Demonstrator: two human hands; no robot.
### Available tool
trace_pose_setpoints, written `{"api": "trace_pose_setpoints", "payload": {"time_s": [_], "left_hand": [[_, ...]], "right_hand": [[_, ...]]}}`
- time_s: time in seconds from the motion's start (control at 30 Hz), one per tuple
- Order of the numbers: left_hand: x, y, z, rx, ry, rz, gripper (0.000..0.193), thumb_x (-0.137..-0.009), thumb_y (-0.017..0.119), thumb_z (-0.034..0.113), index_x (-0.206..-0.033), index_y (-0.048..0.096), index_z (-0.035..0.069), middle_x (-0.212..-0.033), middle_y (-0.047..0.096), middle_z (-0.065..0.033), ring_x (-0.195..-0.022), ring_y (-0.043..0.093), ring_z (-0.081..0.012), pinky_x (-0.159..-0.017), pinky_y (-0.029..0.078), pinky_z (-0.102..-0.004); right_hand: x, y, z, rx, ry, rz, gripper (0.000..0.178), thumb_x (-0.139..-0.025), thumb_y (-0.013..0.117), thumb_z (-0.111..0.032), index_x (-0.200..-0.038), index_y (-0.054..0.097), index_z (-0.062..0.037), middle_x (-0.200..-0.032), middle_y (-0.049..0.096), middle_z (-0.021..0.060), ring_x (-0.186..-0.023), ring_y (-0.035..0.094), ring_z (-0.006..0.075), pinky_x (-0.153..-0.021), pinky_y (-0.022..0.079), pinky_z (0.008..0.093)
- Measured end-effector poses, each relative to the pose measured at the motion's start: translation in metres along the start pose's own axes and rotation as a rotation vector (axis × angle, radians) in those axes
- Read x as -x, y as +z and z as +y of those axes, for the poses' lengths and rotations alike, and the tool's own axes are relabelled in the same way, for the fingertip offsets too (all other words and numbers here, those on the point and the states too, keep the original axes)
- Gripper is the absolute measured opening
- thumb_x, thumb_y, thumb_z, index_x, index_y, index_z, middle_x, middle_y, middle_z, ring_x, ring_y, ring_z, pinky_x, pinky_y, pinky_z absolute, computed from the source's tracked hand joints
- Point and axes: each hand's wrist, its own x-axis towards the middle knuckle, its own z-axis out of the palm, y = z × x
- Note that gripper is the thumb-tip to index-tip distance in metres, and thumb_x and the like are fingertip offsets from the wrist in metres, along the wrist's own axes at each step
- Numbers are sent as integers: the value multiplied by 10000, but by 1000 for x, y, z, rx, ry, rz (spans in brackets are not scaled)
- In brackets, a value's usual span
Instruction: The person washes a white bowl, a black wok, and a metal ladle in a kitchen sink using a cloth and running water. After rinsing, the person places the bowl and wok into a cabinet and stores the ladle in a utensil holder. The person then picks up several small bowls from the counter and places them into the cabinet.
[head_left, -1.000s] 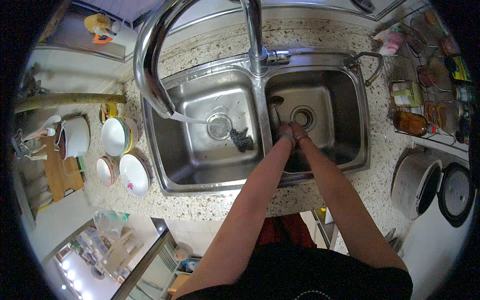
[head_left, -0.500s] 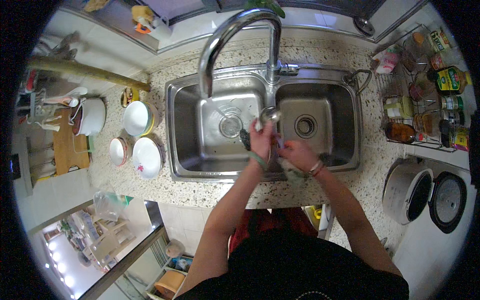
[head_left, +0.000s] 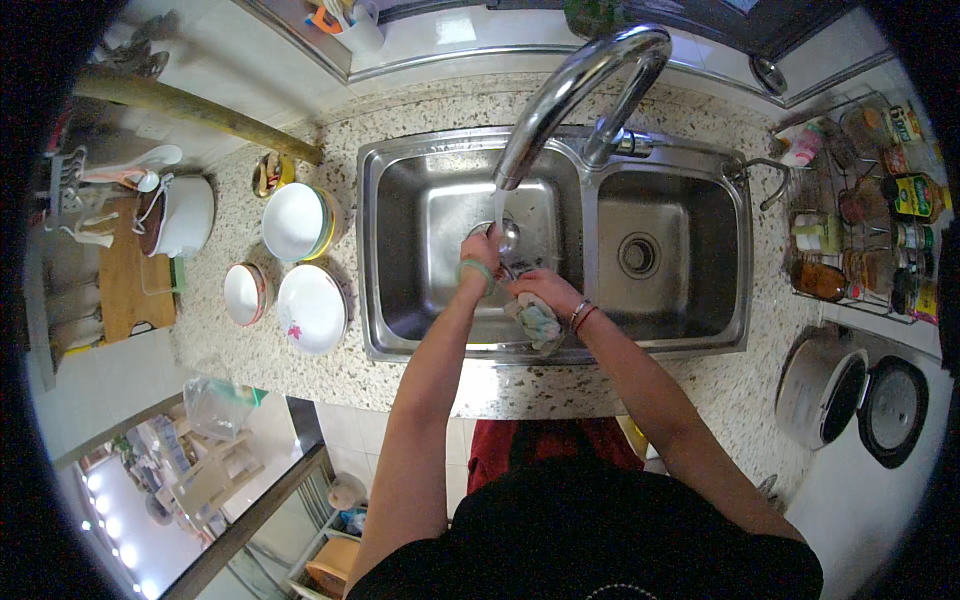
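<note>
Over the left basin [head_left: 400,290] of the steel sink, my left hand [head_left: 480,256] is closed round a shiny metal ladle [head_left: 510,237]. The ladle's round bowl lies just below the faucet [head_left: 508,182], which pours a thin stream of water. My right hand [head_left: 545,291] is closed on a pale, greenish wet cloth [head_left: 538,324] that hangs beneath it. Its fingers are close to the ladle's handle, near my left wrist. Fingers and cloth partly hide the handle, so where it ends cannot be seen.
Left of the sink stand stacked bowls [head_left: 293,224], a smaller bowl [head_left: 243,296] and a white plate [head_left: 311,312]. The right basin [head_left: 640,205] has a drain. A wire rack [head_left: 850,290] of jars and an open rice cooker [head_left: 822,390] stand to the right.
Both hands have moved left, away from the divider and into the left basin, bringing ladle and cloth along. The ladle is now by the water stream. The view has shifted.
</note>
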Motion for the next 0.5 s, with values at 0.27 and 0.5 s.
{"api": "trace_pose_setpoints", "payload": {"time_s": [0.27, 0.5], "left_hand": [[31, -22, 38, 503, 5, -52, 350, -752, 542, -48, -1054, 535, 127, -733, 585, -101, -693, 615, -228, -639, 495, -413], [-20, -32, -21, -317, 400, -115, 313, -895, 427, 372, -968, 560, 98, -852, 608, -226, -790, 587, -397, -679, 461, -461]], "right_hand": [[-8, 21, 3, 34, 203, 135, 364, -769, 612, -360, -746, 656, 1, -724, 648, 121, -663, 605, 208, -643, 458, 330], [-12, 43, -4, 119, 44, 141, 372, -777, 604, -350, -753, 640, 19, -705, 632, 129, -618, 585, 194, -619, 450, 330]]}}
